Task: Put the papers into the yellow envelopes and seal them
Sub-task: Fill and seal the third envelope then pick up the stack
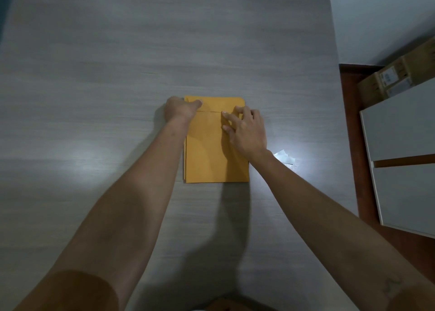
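Fingers point(227, 116) of right hand point(247, 132) spread on two stacked yellow envelopes point(207, 155), left hand point(180, 109) thumb on flap point(219, 103), fingers hidden

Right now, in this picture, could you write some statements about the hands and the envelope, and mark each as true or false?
1. The yellow envelope lies flat on the table. True.
2. The envelope's flap stands open. False: it is folded down.
3. The left hand and the right hand both touch the envelope. True.
4. The right hand holds a pen. False: it holds nothing and rests on the envelope.
5. A small white scrap lies on the table near the right hand. True.
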